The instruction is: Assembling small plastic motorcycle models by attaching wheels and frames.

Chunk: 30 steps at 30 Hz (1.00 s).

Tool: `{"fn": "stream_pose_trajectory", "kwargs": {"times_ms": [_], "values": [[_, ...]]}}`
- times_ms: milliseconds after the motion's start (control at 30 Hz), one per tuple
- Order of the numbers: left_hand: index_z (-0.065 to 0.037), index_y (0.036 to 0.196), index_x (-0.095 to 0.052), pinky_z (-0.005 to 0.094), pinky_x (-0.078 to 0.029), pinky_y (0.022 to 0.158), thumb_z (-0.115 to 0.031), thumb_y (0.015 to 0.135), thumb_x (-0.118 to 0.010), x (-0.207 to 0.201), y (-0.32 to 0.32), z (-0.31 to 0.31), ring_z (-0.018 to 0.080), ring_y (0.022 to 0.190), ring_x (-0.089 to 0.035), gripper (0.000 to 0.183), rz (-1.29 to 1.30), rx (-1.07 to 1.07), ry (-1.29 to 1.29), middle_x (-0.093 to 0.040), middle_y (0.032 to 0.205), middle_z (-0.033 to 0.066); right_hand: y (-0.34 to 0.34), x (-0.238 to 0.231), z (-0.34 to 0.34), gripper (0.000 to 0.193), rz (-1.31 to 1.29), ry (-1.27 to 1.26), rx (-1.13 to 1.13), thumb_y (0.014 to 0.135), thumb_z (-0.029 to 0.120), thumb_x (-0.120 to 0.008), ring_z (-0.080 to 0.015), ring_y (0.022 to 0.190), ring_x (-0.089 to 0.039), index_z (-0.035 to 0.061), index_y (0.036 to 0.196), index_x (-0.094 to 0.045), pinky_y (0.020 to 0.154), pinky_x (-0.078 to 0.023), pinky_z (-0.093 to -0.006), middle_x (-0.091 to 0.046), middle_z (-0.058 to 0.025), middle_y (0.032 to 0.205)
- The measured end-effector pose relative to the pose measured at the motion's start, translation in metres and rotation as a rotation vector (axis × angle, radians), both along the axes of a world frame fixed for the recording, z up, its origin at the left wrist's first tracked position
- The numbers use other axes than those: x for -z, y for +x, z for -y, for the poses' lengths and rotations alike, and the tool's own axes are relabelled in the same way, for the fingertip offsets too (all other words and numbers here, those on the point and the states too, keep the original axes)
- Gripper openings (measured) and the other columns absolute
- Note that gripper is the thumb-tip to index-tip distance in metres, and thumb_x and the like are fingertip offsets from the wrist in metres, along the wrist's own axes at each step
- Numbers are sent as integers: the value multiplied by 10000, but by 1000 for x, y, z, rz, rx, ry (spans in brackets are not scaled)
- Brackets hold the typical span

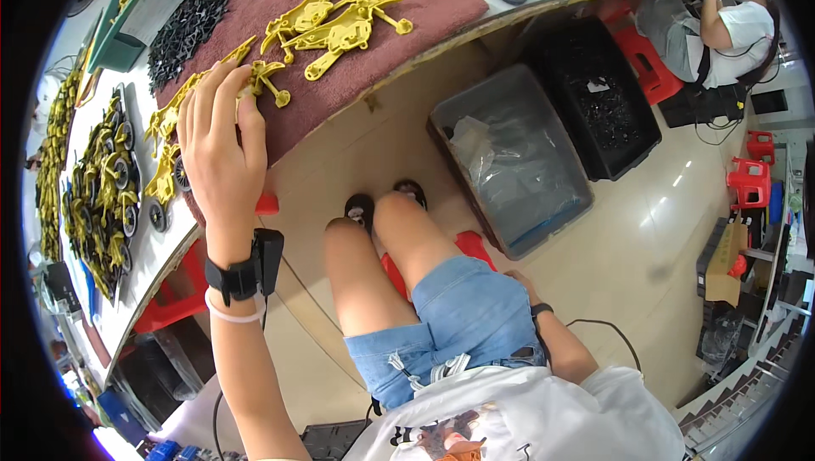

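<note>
My left hand (222, 143) lies over yellow plastic frame parts (268, 79) at the left edge of a reddish-brown towel. Its fingers are stretched out and side by side, with the thumb apart; they touch or hover over the parts, and I cannot tell which. More yellow frame parts (333, 35), shaped like small bike frames, lie in a group to the right. Small black wheels (158, 215) sit near my left wrist. My right hand (519, 279) hangs low beside my right thigh, mostly hidden, its fingers not clearly seen.
On the towel (424, 11) lies a heap of small black parts (191, 32). A green bin (127, 45) stands behind it; assembled yellow-and-black pieces (106, 181) pile up at left. Grey (518, 164) and black (603, 96) crates stand on the floor. Another person (739, 32) sits far right.
</note>
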<state>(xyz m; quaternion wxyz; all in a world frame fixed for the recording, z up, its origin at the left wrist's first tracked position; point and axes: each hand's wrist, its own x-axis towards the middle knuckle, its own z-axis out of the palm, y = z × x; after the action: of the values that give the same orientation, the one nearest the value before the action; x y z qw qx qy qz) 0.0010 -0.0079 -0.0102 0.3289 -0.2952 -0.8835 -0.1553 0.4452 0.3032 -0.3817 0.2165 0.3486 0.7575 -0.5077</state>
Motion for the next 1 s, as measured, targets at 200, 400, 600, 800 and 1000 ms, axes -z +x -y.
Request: {"fn": "stream_pose_trajectory", "kwargs": {"times_ms": [200, 400, 600, 800, 1000], "values": [[-17, 1037, -673, 506, -420, 1022, -85, 861, -603, 2, 13, -9, 346, 1152, -567, 201, -110, 77, 105, -621, 1189, 154, 68, -26, 8, 331, -56, 59, 30, 913, 297, -549, -354, 997, -643, 12, 1058, -637, 843, -495, -402, -679, -218, 1016], [-72, 1069, -652, 429, -500, 924, -107, 816, -673, 89, 90, -70, 301, 1074, -624, 256, 840, 905, 121, -645, 1139, 121, 84, -45, 42, 403, 182, 256, 300, 981, 358, -443, -398, 995, -625, 10, 1070, -627, 850, -484, -434, -670, -232, 1024], [-11, 1143, -611, 377, -468, 936, -170, 960, -551, 162, 40, -143, 340, 1103, -596, 250, 1394, 735, -100, -627, 1180, 175, 37, -77, 97, 399, 315, 349, 853, 980, 356, -434, -393, 984, -631, 32, 1049, -654, 849, -479, -440, -673, -236, 1007], [-9, 1092, -610, 404, -499, 865, -226, 982, -527, 315, -21, -212, 354, 1013, -638, 257, 1418, 500, -223, -665, 1062, 193, 58, -96, 153, 310, 570, 553, 1103, 944, 278, -481, -331, 871, -658, 49, 983, -686, 761, -488, -410, -696, -177, 953], [-28, 1112, -586, 426, -489, 864, -191, 941, -587, 429, -37, -267, 371, 1025, -610, 236, 1231, 688, -541, -640, 1077, 183, 133, -72, 218, 313, 647, 464, 1353, 959, 260, -449, -301, 816, -624, 58, 890, -677, 752, -478, -397, -676, -130, 873]]}}
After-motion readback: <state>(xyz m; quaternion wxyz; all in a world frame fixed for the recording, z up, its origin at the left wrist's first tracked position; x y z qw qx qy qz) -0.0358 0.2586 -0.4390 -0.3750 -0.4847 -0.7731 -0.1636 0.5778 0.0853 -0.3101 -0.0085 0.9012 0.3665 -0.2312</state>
